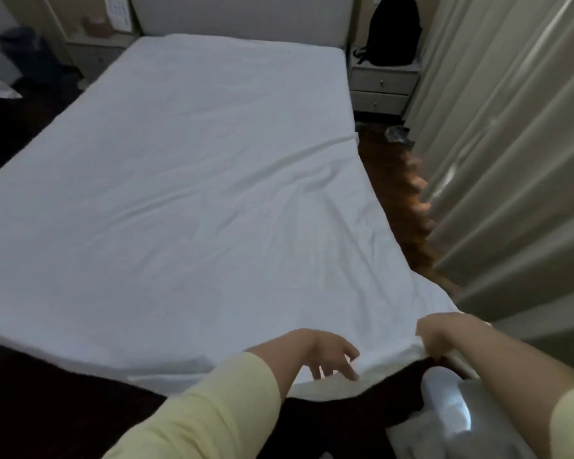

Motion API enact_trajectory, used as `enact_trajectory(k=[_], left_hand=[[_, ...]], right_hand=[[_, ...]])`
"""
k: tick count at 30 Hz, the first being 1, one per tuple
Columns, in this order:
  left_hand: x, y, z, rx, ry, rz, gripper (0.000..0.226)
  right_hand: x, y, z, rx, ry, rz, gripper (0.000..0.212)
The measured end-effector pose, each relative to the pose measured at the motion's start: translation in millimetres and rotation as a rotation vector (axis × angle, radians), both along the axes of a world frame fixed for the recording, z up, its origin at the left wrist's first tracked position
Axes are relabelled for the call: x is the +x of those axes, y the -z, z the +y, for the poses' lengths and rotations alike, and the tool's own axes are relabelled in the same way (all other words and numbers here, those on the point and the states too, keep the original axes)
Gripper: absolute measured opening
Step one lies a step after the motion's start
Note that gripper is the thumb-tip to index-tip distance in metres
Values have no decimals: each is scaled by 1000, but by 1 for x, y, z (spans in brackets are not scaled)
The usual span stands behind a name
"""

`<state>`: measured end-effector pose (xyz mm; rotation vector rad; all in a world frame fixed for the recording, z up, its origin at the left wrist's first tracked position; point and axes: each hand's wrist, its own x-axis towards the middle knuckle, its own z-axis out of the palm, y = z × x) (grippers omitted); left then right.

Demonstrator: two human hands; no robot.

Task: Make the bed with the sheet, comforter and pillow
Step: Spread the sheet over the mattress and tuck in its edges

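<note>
Nearest the camera, the person's left hand (325,354) reaches with spread, relaxed fingers to the foot edge of the white cotton sheet (186,193), holding nothing. Just beside it, at the sheet's near right corner, the right hand (436,336) pinches the hem. That sheet covers the bed and still has creases near this corner. The step seems to be fitting the sheet; next the corner probably needs pulling tight and tucking under.
</note>
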<state>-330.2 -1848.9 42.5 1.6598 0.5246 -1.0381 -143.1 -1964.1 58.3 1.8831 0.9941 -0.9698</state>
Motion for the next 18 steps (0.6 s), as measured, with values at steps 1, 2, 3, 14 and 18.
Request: enact_trajectory(k=[1,2,3,14,18], left_hand=[[-2,1,-5,12,63,36,25],[-5,3,-6,44,96,55,30],[-10,3,-6,89,93,58,36],[-55,-21,76,486,-268,-62,32],[-31,-39,108,580,-362,-153,31]], right_hand=[[-4,5,-7,-106,12,39,63],[-8,7,-11,-203,23,83,69],[-15,5,-12,-294,45,120,71],[-49,-32,93,356,37,199,44],[-43,-52,115,531,105,232,40]])
